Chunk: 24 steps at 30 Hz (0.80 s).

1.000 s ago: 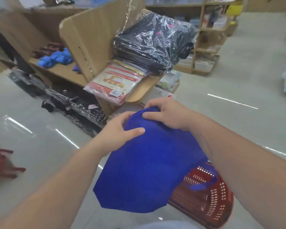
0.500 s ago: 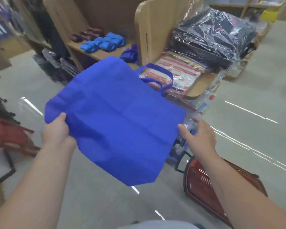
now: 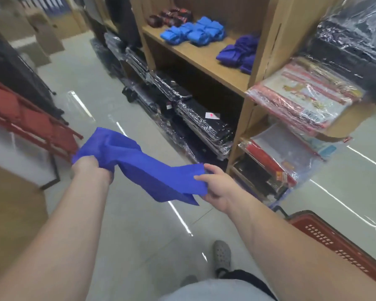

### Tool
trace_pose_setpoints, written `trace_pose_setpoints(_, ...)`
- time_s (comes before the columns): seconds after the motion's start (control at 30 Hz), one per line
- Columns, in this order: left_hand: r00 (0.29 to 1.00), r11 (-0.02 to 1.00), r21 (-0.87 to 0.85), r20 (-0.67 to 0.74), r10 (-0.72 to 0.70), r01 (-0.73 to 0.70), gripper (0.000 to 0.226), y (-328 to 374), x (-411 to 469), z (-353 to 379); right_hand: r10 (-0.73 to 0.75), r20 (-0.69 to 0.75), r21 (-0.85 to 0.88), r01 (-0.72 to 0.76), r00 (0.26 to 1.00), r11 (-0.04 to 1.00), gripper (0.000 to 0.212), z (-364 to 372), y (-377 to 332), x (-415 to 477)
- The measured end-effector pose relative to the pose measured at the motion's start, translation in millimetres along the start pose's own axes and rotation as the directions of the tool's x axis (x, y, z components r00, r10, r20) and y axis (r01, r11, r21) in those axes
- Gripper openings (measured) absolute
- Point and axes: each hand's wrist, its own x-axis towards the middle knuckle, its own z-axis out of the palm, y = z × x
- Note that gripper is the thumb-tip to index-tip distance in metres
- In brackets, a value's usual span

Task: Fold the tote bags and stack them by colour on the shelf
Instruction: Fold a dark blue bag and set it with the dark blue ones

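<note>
Both hands are on the blue tote bag [image 3: 148,170], held out in the air above the grey floor [image 3: 139,224]! The left hand [image 3: 91,170] has one end in a fist, fingers curled tight round a bunched corner. The right hand [image 3: 217,187] pinches the other end, thumb on top, fingers tucked underneath. Between them the bag is pulled into a long, narrow, creased band, with a flap hanging off the lower edge near the right hand. It touches nothing but those two hands.

Ahead and to the right stands the wooden shelf [image 3: 204,59]. On its board sits a cluster of light blue folded bags [image 3: 193,32], with dark red folded bags [image 3: 169,17] behind them toward the back. At the right end, against the upright panel, is a pile of deep blue folded bags [image 3: 239,51], the same shade as the one in hand.

Under the shelf, black packs in clear plastic wrap [image 3: 204,120] lie in a row along the floor. Right of the upright, a red-and-white packet [image 3: 302,98] juts out from a ledge. A red basket [image 3: 339,242] sits on the floor just beside the right forearm, and a grey shoe [image 3: 221,253] shows down below
</note>
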Motion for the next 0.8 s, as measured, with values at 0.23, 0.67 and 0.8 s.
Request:
trace_pose_setpoints(0.23,0.822,0.495,0.728,0.163,0.546,-0.474,0.08,-13.6,25.8,-11.4,-0.163,-0.047,0.046,0.165,0.985,0.985,0.073,18.3,-59.3,41.2)
trace_pose_setpoints(0.67,0.182,-0.212,0.239,0.95,0.254,-0.948,0.004,-53.5,-21.3,62.0,-0.448,0.376,-0.381,0.576,0.811,0.723,0.073,33.9,-131.6,92.1)
trace_pose_setpoints(0.8,0.338,-0.028,0.37,0.875,0.347,-0.928,0.011,-34.0,-7.8,81.2,-0.514,0.704,-0.592,0.805,0.491,-0.041,0.059,16.6,-144.3,130.6)
